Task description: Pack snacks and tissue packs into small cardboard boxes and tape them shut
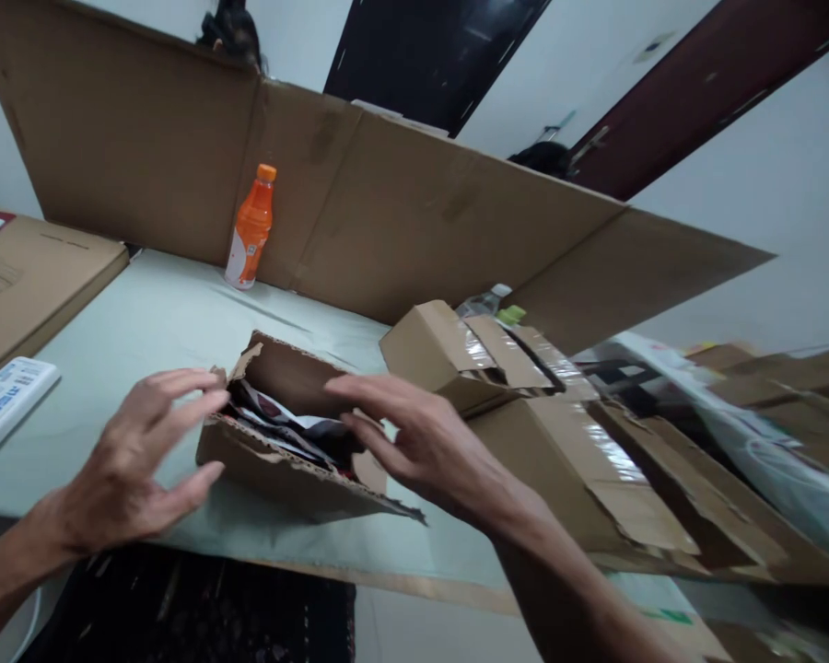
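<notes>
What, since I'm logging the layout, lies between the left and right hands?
The open box, with dark and white contents, lies between left hand and right hand in the head view.

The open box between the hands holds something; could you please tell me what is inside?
Inside the box, white and dark sheets or packets show, blurred. Whatever lies beneath them is covered, and the right hand hides part of the interior.
</notes>
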A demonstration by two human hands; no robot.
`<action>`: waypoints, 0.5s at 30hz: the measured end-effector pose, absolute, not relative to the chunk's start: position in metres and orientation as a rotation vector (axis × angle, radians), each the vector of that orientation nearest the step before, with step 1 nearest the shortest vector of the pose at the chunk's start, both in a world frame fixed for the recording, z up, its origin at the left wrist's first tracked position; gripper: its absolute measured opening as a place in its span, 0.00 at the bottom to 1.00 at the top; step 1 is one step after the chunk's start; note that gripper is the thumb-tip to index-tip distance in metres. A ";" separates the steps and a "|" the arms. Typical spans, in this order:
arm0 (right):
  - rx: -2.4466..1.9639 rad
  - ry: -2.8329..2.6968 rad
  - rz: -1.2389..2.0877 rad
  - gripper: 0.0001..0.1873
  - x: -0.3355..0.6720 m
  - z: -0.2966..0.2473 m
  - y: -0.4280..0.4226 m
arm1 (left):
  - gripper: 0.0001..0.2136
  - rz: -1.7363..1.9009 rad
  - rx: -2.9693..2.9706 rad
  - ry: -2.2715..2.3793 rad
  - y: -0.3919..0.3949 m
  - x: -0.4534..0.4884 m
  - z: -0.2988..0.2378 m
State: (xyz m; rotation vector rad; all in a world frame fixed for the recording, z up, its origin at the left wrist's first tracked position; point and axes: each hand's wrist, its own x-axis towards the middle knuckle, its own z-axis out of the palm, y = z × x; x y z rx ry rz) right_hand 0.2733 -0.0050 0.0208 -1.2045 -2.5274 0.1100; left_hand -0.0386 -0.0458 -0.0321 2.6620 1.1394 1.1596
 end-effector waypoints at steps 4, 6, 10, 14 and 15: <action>-1.377 -2.302 -0.127 0.21 0.286 0.017 0.014 | 0.33 1.164 2.410 1.353 -0.038 -0.043 -0.051; -1.548 -2.320 0.077 0.20 0.284 0.010 0.035 | 0.32 1.091 2.397 1.243 -0.027 -0.037 -0.058; -1.601 -2.288 0.351 0.18 0.282 0.003 0.056 | 0.23 0.985 2.421 1.111 -0.011 -0.027 -0.054; -1.474 -2.158 0.482 0.18 0.293 0.011 0.041 | 0.23 0.952 2.416 1.194 -0.003 -0.026 -0.043; -1.451 -2.136 0.507 0.19 0.296 0.013 0.034 | 0.23 0.961 2.409 1.227 -0.001 -0.025 -0.042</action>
